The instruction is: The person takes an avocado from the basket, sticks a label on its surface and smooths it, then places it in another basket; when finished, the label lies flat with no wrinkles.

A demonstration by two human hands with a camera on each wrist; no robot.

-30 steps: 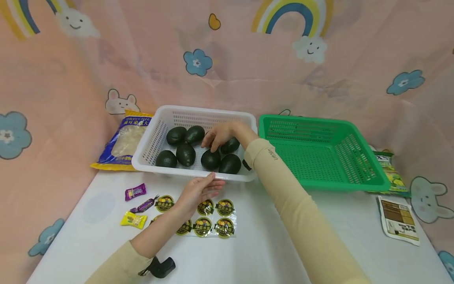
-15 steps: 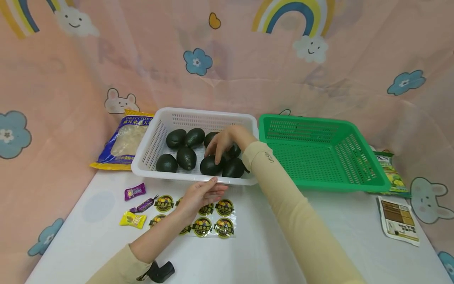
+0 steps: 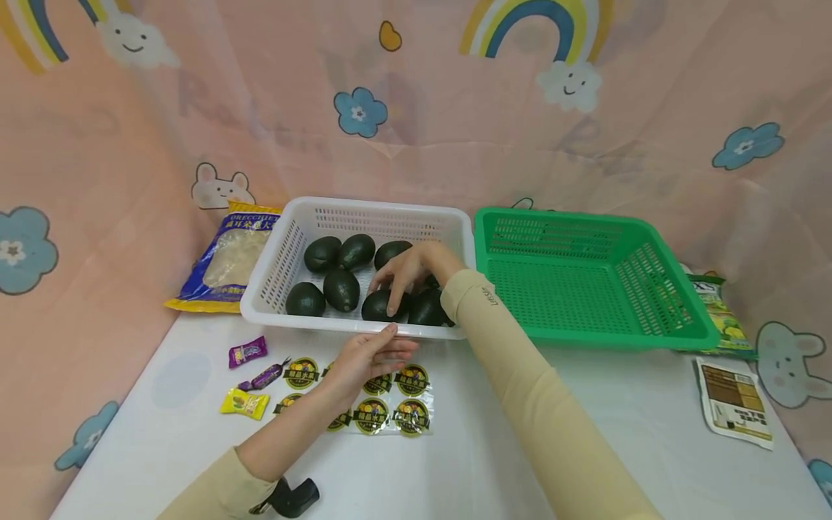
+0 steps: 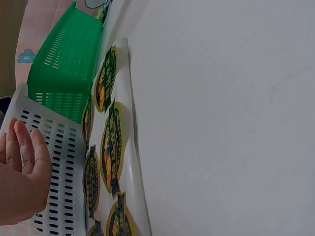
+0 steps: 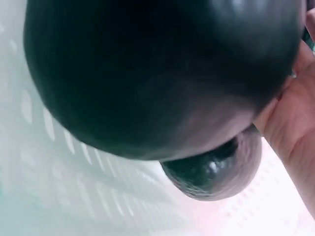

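Grasping an avocado (image 3: 375,308) inside the white basket (image 3: 292,321).
My right hand (image 3: 411,270) curls round it; my left hand (image 3: 362,359) (straight-fingered, gripping nothing) meets the basket's front rim (image 3: 429,332). Lifting probably needs a secure hold.

Avocados (image 3: 341,289), blackish green; fruit basket (image 3: 292,322), white; neighbouring basket (image 3: 559,296), bright green. Sleeves (image 3: 546,397), beige. Round stickers (image 3: 412,416), black and gold. Wrapped sweets (image 3: 248,352): two purple, one yellow. Pasta bag (image 3: 234,253), blue with yellow bands. Tabletop (image 3: 487,433), white. Backdrop cloth (image 3: 422,166), pink, printed with rainbows (image 3: 564,36), blue flowers (image 3: 360,113) and white clouds (image 3: 570,85).
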